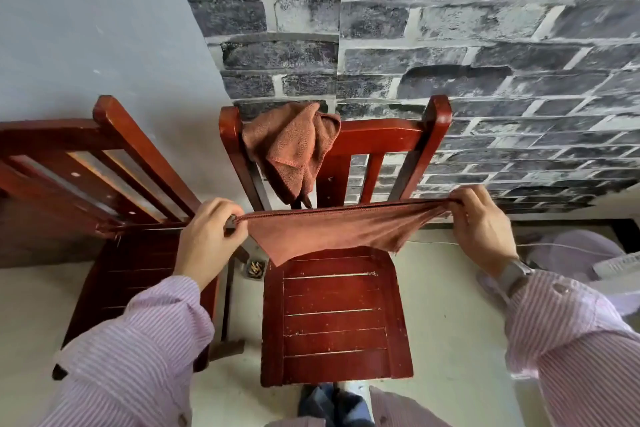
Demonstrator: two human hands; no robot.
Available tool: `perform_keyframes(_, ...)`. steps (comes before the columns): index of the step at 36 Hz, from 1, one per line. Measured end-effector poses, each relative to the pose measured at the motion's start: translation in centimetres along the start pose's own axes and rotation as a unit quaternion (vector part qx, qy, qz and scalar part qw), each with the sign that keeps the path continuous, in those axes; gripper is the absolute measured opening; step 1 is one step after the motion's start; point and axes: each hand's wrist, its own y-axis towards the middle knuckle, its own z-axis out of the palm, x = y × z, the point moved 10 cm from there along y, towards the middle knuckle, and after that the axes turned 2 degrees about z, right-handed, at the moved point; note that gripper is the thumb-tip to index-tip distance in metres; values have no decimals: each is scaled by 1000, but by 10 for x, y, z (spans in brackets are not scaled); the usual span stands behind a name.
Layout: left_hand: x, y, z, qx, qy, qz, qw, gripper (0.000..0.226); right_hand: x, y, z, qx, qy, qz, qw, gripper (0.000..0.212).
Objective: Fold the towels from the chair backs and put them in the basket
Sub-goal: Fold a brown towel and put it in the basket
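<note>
A rust-brown towel point(332, 230) is stretched taut between both hands above the seat of the middle red wooden chair point(336, 315). My left hand point(207, 239) pinches its left corner and my right hand point(481, 225) pinches its right corner. The cloth hangs folded over, its lower edge just above the seat. A second rust-brown towel point(294, 149) is draped in a bunch over the left side of that chair's back rail. No basket is in view.
Another red wooden chair point(114, 184) stands to the left, close beside the first. A brick-patterned wall point(450, 28) is right behind the chairs. A pale fan point(581, 260) sits on the floor at the right. A small dish of brown bits point(255, 269) lies between the chairs.
</note>
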Motion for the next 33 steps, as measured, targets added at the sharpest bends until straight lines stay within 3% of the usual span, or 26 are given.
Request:
perform_keyframes(4, 5, -34, 14, 7, 2, 3, 1000, 17, -8, -38, 18, 30, 3, -19, 999, 33)
perform_keyframes(11, 45, -118, 112, 142, 8, -61, 988, 19, -48, -128, 100, 136, -12, 34, 990, 35)
perform_keyframes(15, 75, -193, 183, 280, 3, -124, 952, 17, -91, -208, 167, 265, -30, 84, 960, 29)
perform_keyframes(19, 91, -261, 233, 385, 23, -137, 913, 23, -124, -295, 220, 399, -57, 130, 906, 8)
perform_keyframes(25, 114, -312, 283, 472, 13, -181, 863, 17, -140, -357, 257, 471, -79, 166, 863, 14)
perform_keyframes(29, 127, -320, 302, 495, -19, -218, 841, 11, -146, -372, 279, 525, -67, 171, 831, 13)
perform_keyframes(33, 135, -301, 309, 435, -87, -305, 843, 7, -159, -350, 285, 493, -42, 230, 838, 12)
